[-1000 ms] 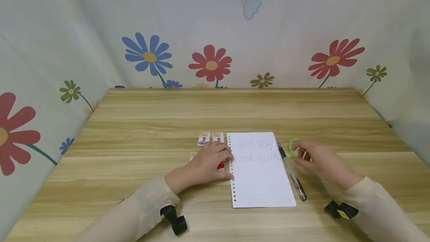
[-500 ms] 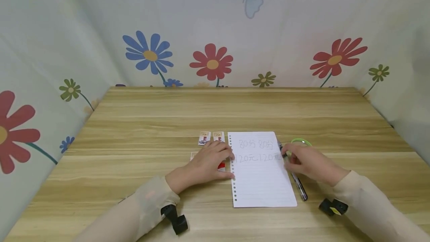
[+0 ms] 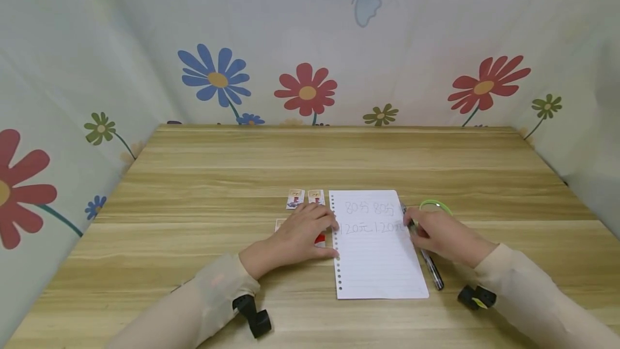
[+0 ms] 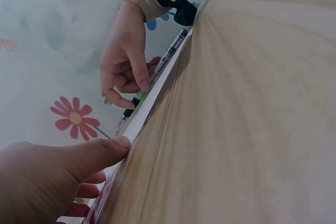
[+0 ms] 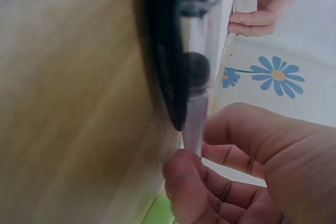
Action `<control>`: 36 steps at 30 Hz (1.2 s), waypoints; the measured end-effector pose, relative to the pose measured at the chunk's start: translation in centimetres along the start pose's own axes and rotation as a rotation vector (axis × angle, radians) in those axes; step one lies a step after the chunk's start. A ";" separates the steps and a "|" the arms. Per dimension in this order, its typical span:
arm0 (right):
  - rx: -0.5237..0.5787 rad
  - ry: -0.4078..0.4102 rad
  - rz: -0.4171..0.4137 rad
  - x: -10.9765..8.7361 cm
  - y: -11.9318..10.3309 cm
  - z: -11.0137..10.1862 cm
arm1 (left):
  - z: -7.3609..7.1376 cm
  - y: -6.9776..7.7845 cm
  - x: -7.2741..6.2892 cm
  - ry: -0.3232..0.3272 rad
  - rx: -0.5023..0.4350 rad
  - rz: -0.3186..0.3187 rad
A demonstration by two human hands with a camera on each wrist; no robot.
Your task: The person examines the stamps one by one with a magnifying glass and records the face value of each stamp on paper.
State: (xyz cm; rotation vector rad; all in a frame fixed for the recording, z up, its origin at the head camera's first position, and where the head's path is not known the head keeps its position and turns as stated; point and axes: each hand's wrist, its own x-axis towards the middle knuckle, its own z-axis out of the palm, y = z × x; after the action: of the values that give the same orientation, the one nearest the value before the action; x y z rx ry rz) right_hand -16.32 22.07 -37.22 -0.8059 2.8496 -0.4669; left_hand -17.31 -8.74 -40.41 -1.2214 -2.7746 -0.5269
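A white sheet of punched paper, with handwritten numbers, lies on the wooden table. My left hand rests across its holed left edge, thumb and fingertips touching it. Beneath and beyond that hand lie several small stamp-like paper pieces, some partly covered. Along the sheet's right side runs a clear-barrelled black pen. My right hand pinches the pen near its upper end between thumb and forefinger; the right wrist view shows the pen's barrel between the fingers.
Just behind the right hand is a thin bright green ring, partly hidden. The wooden table reaches back to a white curtain printed with flowers. Each wrist carries a black camera mount.
My right hand has moved left from the green ring to the pen and pinches it. The green ring now lies behind that hand. The left hand and the sheet stay in place.
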 end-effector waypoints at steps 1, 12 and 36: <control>-0.007 0.005 0.001 0.0 -0.1 0.0 | 0.0 0.0 0.0 0.001 0.001 0.001; 0.021 0.098 -0.005 -0.5 -1.3 -1.8 | 0.2 -0.1 0.0 0.007 0.007 0.002; -0.032 0.434 -0.107 -2.5 -3.7 -5.1 | 0.7 0.2 -0.1 0.033 0.024 0.021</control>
State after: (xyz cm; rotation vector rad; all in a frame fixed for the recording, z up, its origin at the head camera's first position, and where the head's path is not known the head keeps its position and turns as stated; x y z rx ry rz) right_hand -13.54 21.67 -31.01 -0.9699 3.2237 -0.6881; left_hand -17.01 -8.45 -41.00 -1.2234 -2.7296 -0.5058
